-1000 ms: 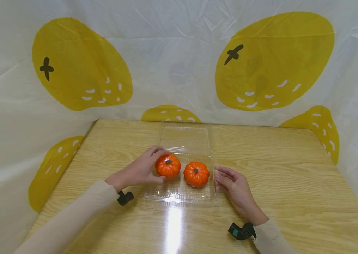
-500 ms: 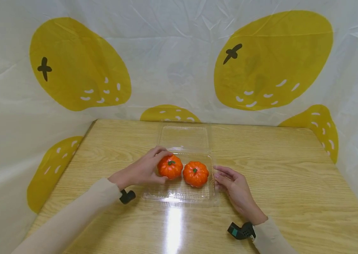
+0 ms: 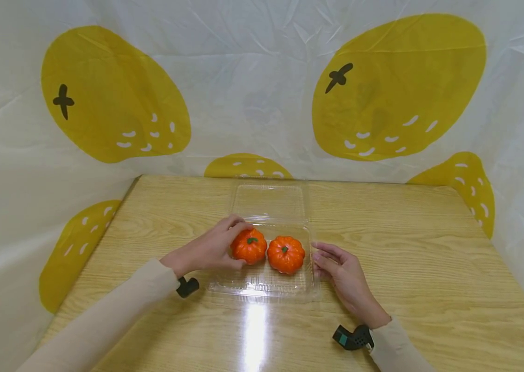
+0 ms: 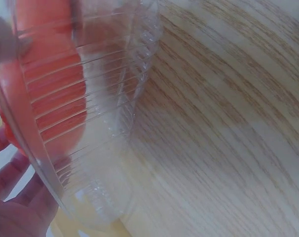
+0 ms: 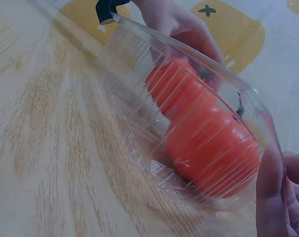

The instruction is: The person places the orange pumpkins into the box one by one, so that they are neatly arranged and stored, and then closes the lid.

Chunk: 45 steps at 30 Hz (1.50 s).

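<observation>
Two small orange pumpkins with green stems sit side by side in the base of a clear hinged plastic container (image 3: 231,285). My left hand (image 3: 210,249) reaches over the left rim and holds the left pumpkin (image 3: 250,248), thumb at its near side and fingers at its far side. The right pumpkin (image 3: 286,256) stands close beside it; no hand is on it. At the right wall, my right hand (image 3: 347,281) pinches the container's rim between thumb and fingers, as the right wrist view shows. Through the ribbed wall, the left wrist view shows blurred orange.
The container's lid (image 3: 268,201) lies folded back toward the rear of the wooden table (image 3: 406,248). A white curtain (image 3: 252,77) printed with large yellow fruit encloses the back and sides. Black wrist cameras sit at both wrists.
The left hand has shifted slightly right and toward the person with the left pumpkin, bringing it nearer the right pumpkin. The right hand keeps its place at the rim.
</observation>
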Motion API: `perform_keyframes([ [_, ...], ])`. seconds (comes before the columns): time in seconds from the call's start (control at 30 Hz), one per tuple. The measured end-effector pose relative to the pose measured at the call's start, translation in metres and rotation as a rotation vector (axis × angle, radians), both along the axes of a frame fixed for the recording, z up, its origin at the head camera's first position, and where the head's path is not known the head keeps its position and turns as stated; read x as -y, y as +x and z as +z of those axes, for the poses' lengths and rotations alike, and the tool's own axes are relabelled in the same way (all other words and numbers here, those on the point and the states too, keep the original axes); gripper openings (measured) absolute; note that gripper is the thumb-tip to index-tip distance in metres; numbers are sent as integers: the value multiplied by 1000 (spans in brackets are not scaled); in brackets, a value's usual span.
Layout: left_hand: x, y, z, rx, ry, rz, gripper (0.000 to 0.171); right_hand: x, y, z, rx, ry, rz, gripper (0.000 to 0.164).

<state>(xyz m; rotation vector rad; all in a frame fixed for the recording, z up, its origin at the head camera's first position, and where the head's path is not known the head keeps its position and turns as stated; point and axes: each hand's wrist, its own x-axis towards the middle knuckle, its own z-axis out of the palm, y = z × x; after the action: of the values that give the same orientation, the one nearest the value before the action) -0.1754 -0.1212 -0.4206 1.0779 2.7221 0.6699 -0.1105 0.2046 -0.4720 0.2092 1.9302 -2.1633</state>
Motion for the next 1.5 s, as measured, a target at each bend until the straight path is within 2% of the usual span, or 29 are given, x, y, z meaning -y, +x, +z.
perform_keyframes([
  [0.47,-5,-3,3,63,-66,-13,71,0,0,2,7,-8,-3,50],
  [0.77,-6,-5,7,80,-86,-18,76,0,-1,2,6,-10,0,50],
  [0.87,-5,-5,9,107,-89,6,81,0,-1,2,5,-12,-1,50],
  [1.03,-4,-5,12,142,-84,42,86,0,-1,2,8,-14,-9,49],
  [1.17,-3,-5,14,135,-77,37,83,0,0,2,9,-11,-9,49],
  [1.5,2,-6,17,176,-21,49,81,0,0,1,8,10,-10,48],
])
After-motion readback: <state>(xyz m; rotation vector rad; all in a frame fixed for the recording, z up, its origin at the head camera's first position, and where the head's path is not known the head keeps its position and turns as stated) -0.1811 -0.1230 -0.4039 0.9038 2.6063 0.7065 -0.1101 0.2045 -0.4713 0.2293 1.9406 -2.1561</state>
